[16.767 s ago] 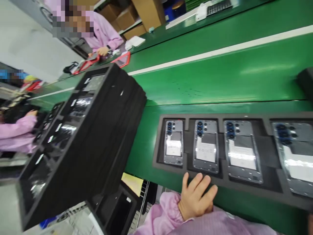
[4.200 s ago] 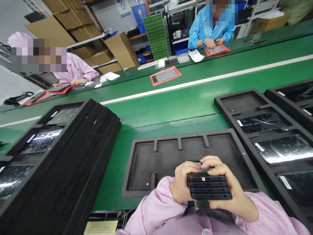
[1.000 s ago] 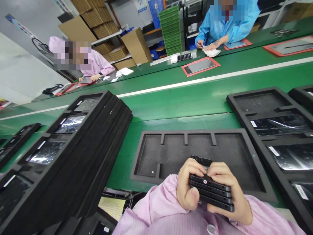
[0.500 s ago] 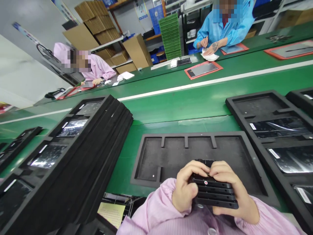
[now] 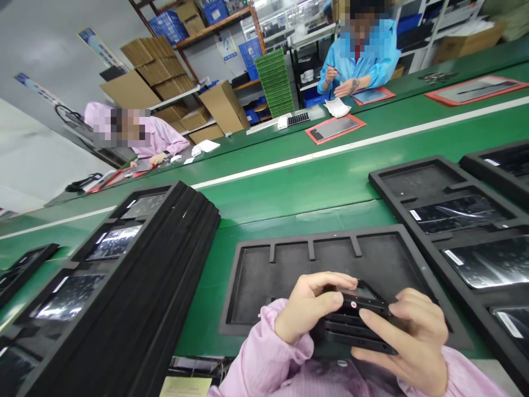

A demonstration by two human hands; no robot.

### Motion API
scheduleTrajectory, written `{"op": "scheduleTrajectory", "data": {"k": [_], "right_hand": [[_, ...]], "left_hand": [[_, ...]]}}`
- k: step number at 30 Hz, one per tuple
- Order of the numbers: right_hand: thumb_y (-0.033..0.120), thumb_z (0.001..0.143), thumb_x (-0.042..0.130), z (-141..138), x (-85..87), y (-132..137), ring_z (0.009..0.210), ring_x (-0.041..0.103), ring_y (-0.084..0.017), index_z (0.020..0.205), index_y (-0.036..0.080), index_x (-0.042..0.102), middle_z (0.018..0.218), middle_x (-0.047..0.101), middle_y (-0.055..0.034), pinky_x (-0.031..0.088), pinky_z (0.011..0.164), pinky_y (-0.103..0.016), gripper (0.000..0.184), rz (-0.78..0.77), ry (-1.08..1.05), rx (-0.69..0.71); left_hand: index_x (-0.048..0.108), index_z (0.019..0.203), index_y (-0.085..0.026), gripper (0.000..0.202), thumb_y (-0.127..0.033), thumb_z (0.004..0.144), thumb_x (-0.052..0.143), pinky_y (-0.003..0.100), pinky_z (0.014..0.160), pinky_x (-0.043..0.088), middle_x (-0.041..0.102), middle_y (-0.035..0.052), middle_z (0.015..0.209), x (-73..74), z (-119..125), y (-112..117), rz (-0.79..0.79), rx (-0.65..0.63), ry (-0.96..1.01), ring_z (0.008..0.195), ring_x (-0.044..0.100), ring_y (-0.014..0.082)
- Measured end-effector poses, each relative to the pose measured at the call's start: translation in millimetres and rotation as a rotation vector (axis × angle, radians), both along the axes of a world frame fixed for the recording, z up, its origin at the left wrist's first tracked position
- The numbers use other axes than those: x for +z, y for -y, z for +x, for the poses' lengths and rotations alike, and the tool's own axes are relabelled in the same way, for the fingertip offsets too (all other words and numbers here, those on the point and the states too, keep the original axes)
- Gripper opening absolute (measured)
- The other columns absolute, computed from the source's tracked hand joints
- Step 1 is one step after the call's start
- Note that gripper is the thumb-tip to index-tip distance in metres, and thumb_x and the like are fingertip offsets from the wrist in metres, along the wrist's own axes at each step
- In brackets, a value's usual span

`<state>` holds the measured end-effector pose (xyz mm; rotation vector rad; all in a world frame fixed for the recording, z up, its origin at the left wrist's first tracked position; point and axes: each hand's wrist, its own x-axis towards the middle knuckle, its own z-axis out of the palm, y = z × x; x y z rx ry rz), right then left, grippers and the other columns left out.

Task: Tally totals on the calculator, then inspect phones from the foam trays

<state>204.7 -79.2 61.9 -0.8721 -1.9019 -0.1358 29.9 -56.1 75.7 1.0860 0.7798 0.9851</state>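
Observation:
A small stack of flat black phone-like units (image 5: 360, 337) is held between my hands, close to my chest. My left hand (image 5: 308, 309) pinches the top phone-like unit (image 5: 363, 300), thumb at its near edge and fingers over its upper face. That unit is tilted and partly apart from those beneath; a small white-and-red dot marks its edge. Around the right end of the lower units curls my right hand (image 5: 413, 339), its index finger reaching along their near side. Beyond and below both hands lies a black foam tray (image 5: 285, 275) with shallow dividers.
A tall stack of black foam trays (image 5: 165, 275) stands left, glossy panels in the top one. Another foam tray (image 5: 433, 242) with panels lies right. Across the green bench (image 5: 256, 193), a person in pink and a person in blue (image 5: 363, 60) sit near red-edged mats (image 5: 335, 129).
The top unit has tilted and separated from the neat stack, with my left hand on it. My right hand has shifted lower and its fingers have spread. The head view has moved slightly.

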Motion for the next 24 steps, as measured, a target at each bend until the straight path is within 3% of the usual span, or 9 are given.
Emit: {"op": "scheduleTrajectory", "data": {"k": [5, 8, 10, 12, 15, 19, 24], "right_hand": [[0.038, 0.097, 0.046, -1.5, 0.9, -4.4, 0.077, 0.052, -0.017, 0.089, 0.018, 0.056, 0.087, 0.053, -0.0042, 0.044, 0.071, -0.035, 0.024, -0.003, 0.027, 0.125], [0.038, 0.099, 0.043, -2.5, 5.4, -10.0, 0.085, 0.057, -0.019, 0.089, 0.017, 0.053, 0.092, 0.062, -0.0073, 0.047, 0.074, -0.033, 0.025, -0.007, 0.041, 0.193], [0.041, 0.099, 0.041, -2.4, 8.5, -13.0, 0.089, 0.059, -0.019, 0.088, 0.018, 0.052, 0.094, 0.065, -0.0085, 0.047, 0.075, -0.033, 0.027, -0.002, 0.039, 0.212], [0.044, 0.098, 0.041, -1.2, 10.2, -14.2, 0.092, 0.061, -0.02, 0.088, 0.019, 0.052, 0.093, 0.068, -0.0079, 0.047, 0.077, -0.034, 0.029, 0.007, 0.046, 0.234], [0.046, 0.097, 0.043, 1.4, 8.3, -13.5, 0.091, 0.063, -0.02, 0.091, 0.019, 0.052, 0.087, 0.07, -0.0054, 0.046, 0.08, -0.034, 0.029, 0.001, 0.045, 0.257], [0.046, 0.096, 0.045, 2.0, -1.0, -11.6, 0.085, 0.064, -0.019, 0.093, 0.018, 0.052, 0.082, 0.071, -0.004, 0.045, 0.082, -0.034, 0.029, -0.013, -0.003, 0.319], [0.046, 0.096, 0.044, 0.2, -10.5, -11.1, 0.078, 0.065, -0.019, 0.091, 0.019, 0.052, 0.078, 0.07, -0.0041, 0.043, 0.083, -0.035, 0.029, -0.024, -0.005, 0.366]], "left_hand": [[0.074, 0.082, -0.017, 0.042, -0.056, 0.072, 0.066, 0.032, 0.076, 0.052, 0.074, 0.0076, 0.084, -5.9, -1.3, -17.8, 0.209, 0.17, -0.216, 0.08, 0.067, 0.0209], [0.069, 0.104, -0.016, 0.055, -0.058, 0.068, 0.068, 0.033, 0.078, 0.052, 0.073, 0.0094, 0.095, -11.7, 0.7, -28.7, 0.366, 0.027, -0.352, 0.083, 0.067, 0.021], [0.066, 0.111, -0.017, 0.05, -0.054, 0.077, 0.063, 0.033, 0.083, 0.052, 0.072, 0.0098, 0.102, -13.6, 3.4, -34.6, 0.468, -0.105, -0.403, 0.087, 0.067, 0.0201], [0.068, 0.107, -0.017, 0.04, -0.047, 0.085, 0.055, 0.034, 0.088, 0.05, 0.071, 0.0105, 0.105, -13.7, 6.3, -38.3, 0.592, -0.155, -0.389, 0.094, 0.067, 0.0206], [0.069, 0.106, -0.015, 0.031, -0.037, 0.088, 0.055, 0.036, 0.096, 0.049, 0.069, 0.0127, 0.109, -10.6, 7.9, -39.2, 0.726, -0.11, -0.294, 0.106, 0.063, 0.0221], [0.067, 0.107, -0.014, 0.024, -0.023, 0.087, 0.057, 0.033, 0.093, 0.052, 0.069, 0.0136, 0.109, -2.8, 2.9, -35.0, 0.806, -0.018, -0.215, 0.103, 0.065, 0.0204], [0.067, 0.105, -0.011, 0.024, -0.022, 0.09, 0.052, 0.032, 0.093, 0.051, 0.069, 0.0151, 0.107, 2.6, -4.4, -31.1, 0.98, -0.011, -0.241, 0.106, 0.063, 0.0209]]}}
